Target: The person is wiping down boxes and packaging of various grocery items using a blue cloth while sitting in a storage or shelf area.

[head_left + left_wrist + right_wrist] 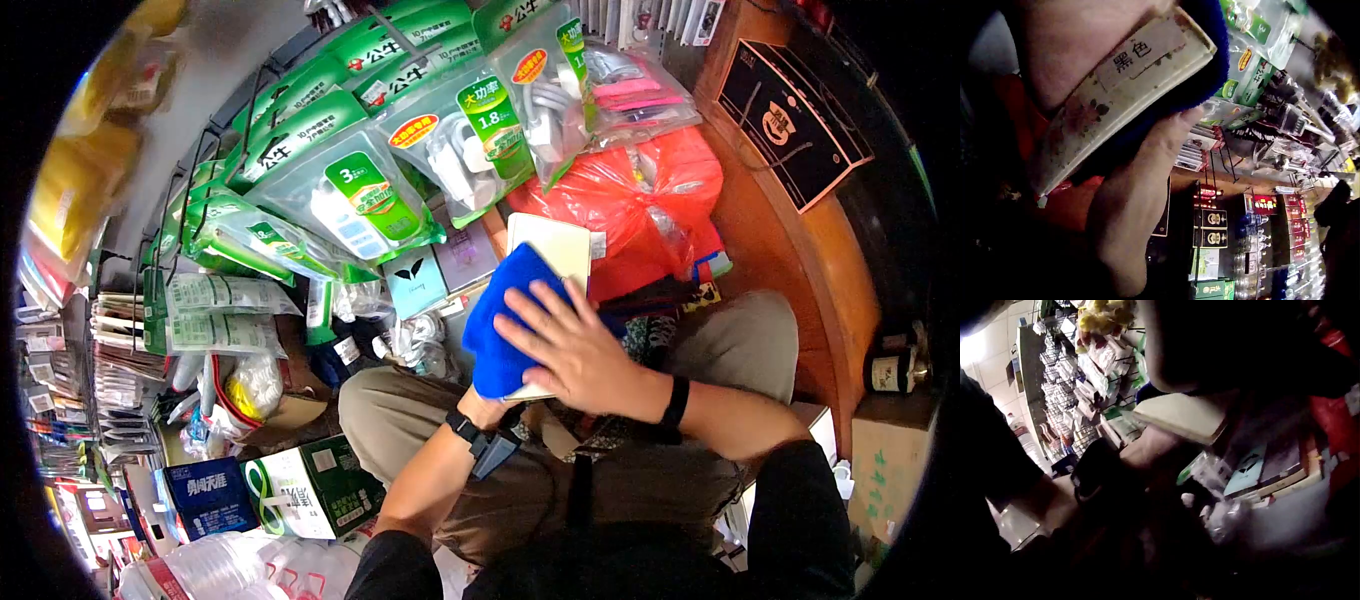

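A cream notebook [556,242] is held over the person's lap, with a blue cloth [492,345] draped across much of it. My right hand [565,345] presses flat on the cloth, its fingers straight and spread. From below, my left hand [484,406] grips the notebook near its lower end, mostly hidden by cloth and cover in the head view. The left wrist view shows the notebook's flowered spine [1079,122] with a paper label taped on it, the left hand around it. In the right wrist view the notebook's pale cover [1179,415] lies tilted.
Bagged power strips [365,205] hang ahead on a rack. Beyond the lap lie a light blue notebook [415,284], a purple one [468,255] and a red plastic bag [640,220]. Boxes [320,488] stand at the left, a black carton [785,120] at the right.
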Available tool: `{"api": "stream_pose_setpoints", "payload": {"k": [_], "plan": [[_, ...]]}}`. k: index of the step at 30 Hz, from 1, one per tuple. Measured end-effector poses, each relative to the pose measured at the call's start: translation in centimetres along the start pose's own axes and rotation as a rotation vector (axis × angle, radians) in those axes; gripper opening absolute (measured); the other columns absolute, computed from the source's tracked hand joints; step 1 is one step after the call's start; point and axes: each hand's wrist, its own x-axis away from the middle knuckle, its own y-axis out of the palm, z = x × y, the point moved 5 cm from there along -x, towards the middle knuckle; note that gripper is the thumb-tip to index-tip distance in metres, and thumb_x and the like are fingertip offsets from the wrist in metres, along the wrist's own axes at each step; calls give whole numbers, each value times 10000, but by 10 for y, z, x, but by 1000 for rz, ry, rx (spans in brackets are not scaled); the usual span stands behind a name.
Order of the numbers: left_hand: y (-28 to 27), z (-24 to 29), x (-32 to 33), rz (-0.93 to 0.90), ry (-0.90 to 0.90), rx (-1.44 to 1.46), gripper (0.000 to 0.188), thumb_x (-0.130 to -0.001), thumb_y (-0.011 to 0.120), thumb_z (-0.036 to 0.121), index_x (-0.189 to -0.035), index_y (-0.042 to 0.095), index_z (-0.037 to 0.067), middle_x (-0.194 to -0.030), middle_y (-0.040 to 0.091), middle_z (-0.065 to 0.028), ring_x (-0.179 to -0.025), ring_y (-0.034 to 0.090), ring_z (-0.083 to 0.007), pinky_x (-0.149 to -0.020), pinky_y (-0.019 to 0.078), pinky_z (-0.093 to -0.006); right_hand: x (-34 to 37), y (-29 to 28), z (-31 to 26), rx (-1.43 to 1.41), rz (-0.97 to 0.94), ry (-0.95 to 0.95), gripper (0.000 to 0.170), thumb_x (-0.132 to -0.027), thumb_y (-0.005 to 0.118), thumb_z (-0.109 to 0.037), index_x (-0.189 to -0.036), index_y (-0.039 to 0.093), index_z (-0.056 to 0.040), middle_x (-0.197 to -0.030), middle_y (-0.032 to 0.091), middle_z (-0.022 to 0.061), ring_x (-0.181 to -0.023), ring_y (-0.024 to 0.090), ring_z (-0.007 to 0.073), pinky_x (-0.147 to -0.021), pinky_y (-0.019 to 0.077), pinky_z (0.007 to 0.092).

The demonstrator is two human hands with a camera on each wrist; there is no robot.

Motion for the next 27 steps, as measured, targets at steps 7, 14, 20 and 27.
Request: {"api": "stream_pose_setpoints", "payload": {"k": [7, 14, 20, 27], "plan": [[-30, -31, 13, 307, -488, 80, 912, -734, 641, 382, -1513, 384, -17, -1472, 499, -282, -1300, 560, -410, -1121, 438, -521, -20, -37, 77, 16, 292, 320, 494, -1004, 526, -259, -1452, 474, -57, -1443, 503, 200, -1341, 465, 390, -1097, 370, 496], [-22, -28, 2, 68, -529, 453, 1059, -662, 608, 343, -1590, 231, 2, -1555, 331, -360, -1393, 427, -503, -1157, 367, -582, -2, -26, 156, -475, 421, 541, 389, -1050, 520, -318, -1164, 634, 36, -1097, 682, 226, -1038, 650, 343, -922, 487, 419], [6, -1, -12, -42, -364, 496, 934, -848, 546, 470, -1596, 218, 17, -1562, 325, -349, -1404, 405, -511, -1150, 367, -608, 27, -40, 190, -1049, 624, 906, 348, -1003, 636, -315, -1202, 647, -29, -1127, 664, 51, -875, 651, 96, -609, 537, 259], [-22, 16, -28, 51, -138, 421, 865, -975, 432, 641, -1573, 294, 33, -1515, 414, -326, -1355, 475, -488, -1131, 399, -589, 7, -68, 89, -430, 576, 285, 225, -938, 693, -169, -1084, 607, -20, -1120, 580, 109, -1007, 604, 215, -905, 486, 356]]}}
